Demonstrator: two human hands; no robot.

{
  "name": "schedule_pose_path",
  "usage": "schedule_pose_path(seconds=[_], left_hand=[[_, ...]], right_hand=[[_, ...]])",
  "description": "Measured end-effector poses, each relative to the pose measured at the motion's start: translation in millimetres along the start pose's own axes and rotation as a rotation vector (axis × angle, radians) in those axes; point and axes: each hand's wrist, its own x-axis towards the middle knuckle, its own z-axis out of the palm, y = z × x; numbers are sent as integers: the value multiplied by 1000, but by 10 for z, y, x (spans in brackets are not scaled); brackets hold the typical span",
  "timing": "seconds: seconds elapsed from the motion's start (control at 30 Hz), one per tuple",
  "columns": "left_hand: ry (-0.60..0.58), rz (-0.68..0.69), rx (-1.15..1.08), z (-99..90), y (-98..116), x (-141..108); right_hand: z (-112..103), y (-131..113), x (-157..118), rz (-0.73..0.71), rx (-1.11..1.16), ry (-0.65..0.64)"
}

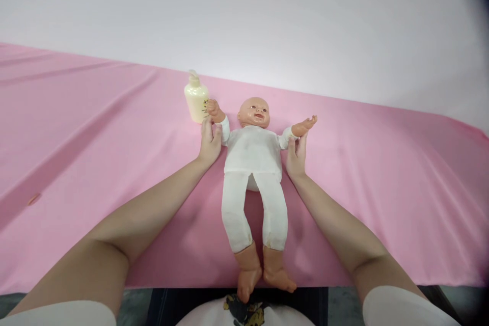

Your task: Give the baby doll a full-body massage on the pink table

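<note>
Doll (252,150) lies face-up on pink cloth (344,204), head at 12, feet at 6. Laid out, arms spread, still dressed. Left hand (210,146) at 10, right hand (297,159) at 2, both at its arms; fingers partly hidden, can't tell if gripping. Pump bottle (195,99) at 11, not in hand.

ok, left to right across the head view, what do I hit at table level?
Small orange-brown object → pump bottle → left hand → doll's head → right hand. Doll's arms left out, since they overlap the hands.
</note>
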Motion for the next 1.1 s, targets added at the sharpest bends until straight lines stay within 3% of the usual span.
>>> schedule_pose_path(seconds=[0.3,0.87,1.1], left_hand=[[-93,15,55,-14,93,4],[-160,42,-3,-5,219,8],[-104,-88,-114,19,228,-11]], right_hand=[[-22,-12,0,-23,-68,-93],[8,-112,-20,-16,18,-44],[15,-101,-19,15,6,-29]])
